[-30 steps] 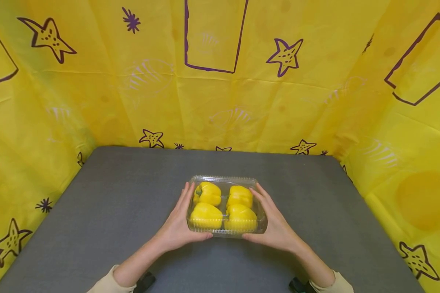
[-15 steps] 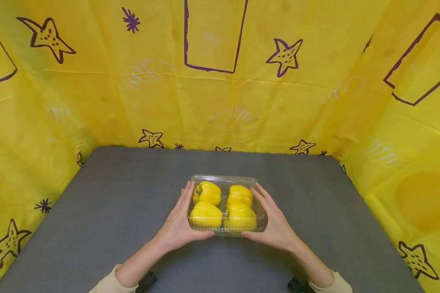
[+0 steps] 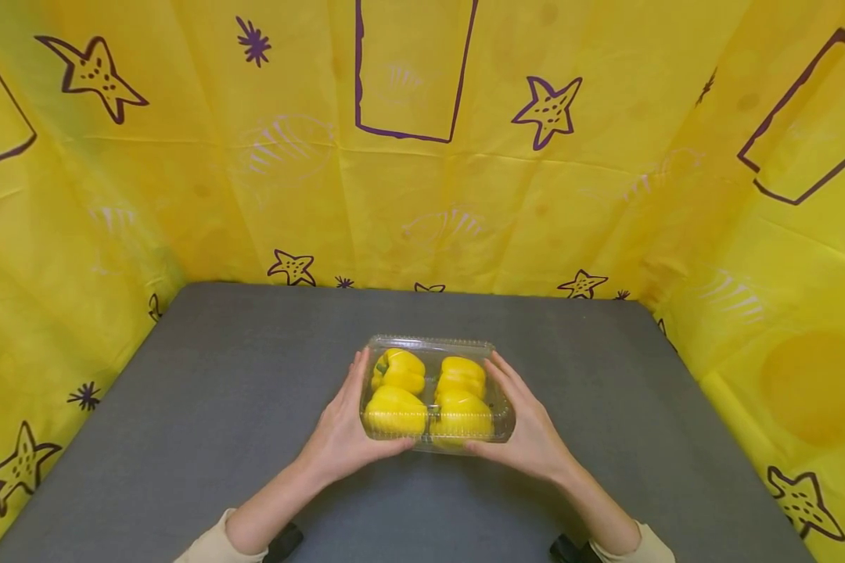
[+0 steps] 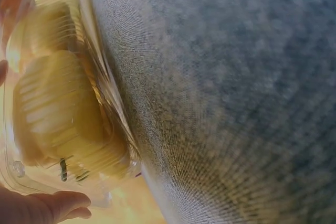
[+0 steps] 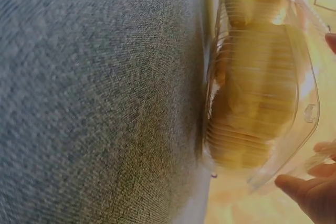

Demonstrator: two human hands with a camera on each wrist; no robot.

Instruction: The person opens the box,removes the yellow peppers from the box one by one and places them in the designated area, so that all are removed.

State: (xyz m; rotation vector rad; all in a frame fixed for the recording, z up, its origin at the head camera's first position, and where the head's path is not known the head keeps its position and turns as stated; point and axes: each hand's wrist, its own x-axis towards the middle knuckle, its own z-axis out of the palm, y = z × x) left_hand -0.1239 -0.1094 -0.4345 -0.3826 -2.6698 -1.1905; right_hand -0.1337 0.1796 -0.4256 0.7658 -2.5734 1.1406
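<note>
A clear plastic clamshell container (image 3: 430,342) with several yellow bell peppers (image 3: 396,410) inside is in the middle of the head view. My left hand (image 3: 339,430) grips its left side, fingers along the wall and thumb at the near edge. On the opposite side my right hand (image 3: 533,435) holds it in a mirrored way. One pepper at the far left shows a green stem. In the left wrist view the ribbed container wall (image 4: 52,114) stands low over the table. The right wrist view shows the container (image 5: 252,87) close to the grey surface too.
A grey cloth-covered table (image 3: 253,352) lies under the container and both forearms. Yellow fabric (image 3: 422,195) printed with purple starfish and fish outlines hangs around its back and sides. Dark straps (image 3: 282,541) sit at the wrists beside pale sleeves.
Both hands keep hold of the container throughout. The thumbs and the container's near edge have shifted up very slightly in the head view; the peppers stay in the same arrangement.
</note>
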